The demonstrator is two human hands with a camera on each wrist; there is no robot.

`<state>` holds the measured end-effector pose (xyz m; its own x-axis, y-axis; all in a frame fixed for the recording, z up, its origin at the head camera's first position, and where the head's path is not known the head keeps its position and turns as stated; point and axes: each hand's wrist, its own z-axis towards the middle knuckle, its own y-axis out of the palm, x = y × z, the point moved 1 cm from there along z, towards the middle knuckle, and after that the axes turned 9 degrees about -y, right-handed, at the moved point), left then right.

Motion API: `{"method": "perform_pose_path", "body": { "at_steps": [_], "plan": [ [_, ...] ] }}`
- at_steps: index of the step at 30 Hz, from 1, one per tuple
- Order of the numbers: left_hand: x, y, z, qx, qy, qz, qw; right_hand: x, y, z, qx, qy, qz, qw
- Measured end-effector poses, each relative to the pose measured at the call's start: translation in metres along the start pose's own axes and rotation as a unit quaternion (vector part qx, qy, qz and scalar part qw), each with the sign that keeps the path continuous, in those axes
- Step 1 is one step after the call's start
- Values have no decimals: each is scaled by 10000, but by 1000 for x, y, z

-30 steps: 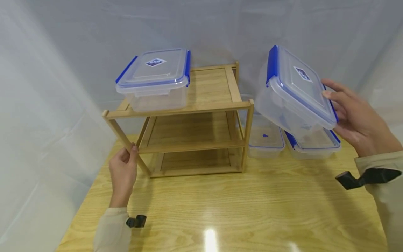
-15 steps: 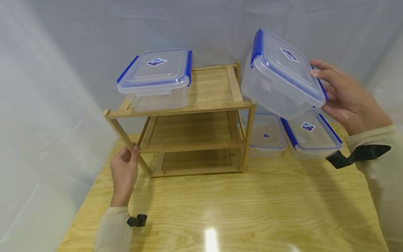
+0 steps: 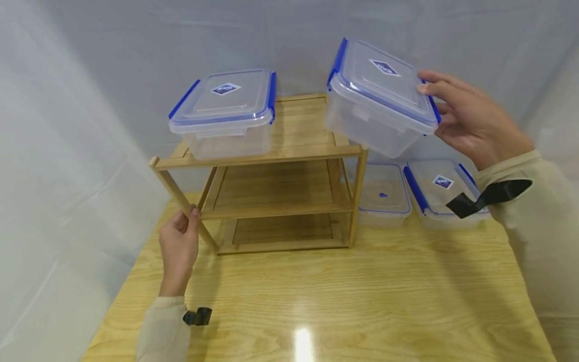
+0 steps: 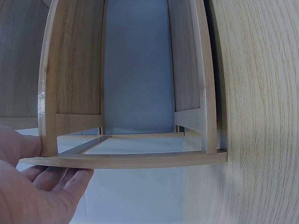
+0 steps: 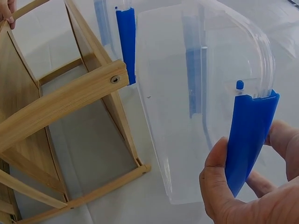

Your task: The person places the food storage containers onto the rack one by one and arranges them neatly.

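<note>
A right hand point(image 3: 475, 120) is holding a tilted box point(image 3: 380, 98) near the rack's point(image 3: 280, 186) right end.
It is pinching the box's blue clip point(image 5: 248, 140); the left hand point(image 3: 178, 246) is gripping the rack's left post point(image 3: 176, 194), and another box point(image 3: 226, 113) is resting on top.

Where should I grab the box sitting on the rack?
I'd grip the box under its lid, by the blue clips, coming from left and right: it sits flat on the rack, and the lid overhangs at the sides, so that likely makes a ledge to hold.
</note>
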<state>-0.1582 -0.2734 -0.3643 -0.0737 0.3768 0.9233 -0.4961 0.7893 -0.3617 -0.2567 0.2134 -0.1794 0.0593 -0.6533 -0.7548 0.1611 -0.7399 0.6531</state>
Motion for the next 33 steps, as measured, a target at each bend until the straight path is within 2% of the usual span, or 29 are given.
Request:
{"method": "perform_pose_path", "body": {
  "at_steps": [7,17,24,33],
  "plan": [
    [1,1,-1,55,-113,41,9999,4,16,10,111,-42,-452,9989],
    [2,2,-1,77,-54,74,9999,6,34,23,141,-17,-1012,9948],
    [2,2,-1,45,47,86,9999,7,44,30,130,-44,-1749,9845],
    [2,1,0,86,45,91,9999,9,61,38,132,66,-2172,9760]
  ]
}}
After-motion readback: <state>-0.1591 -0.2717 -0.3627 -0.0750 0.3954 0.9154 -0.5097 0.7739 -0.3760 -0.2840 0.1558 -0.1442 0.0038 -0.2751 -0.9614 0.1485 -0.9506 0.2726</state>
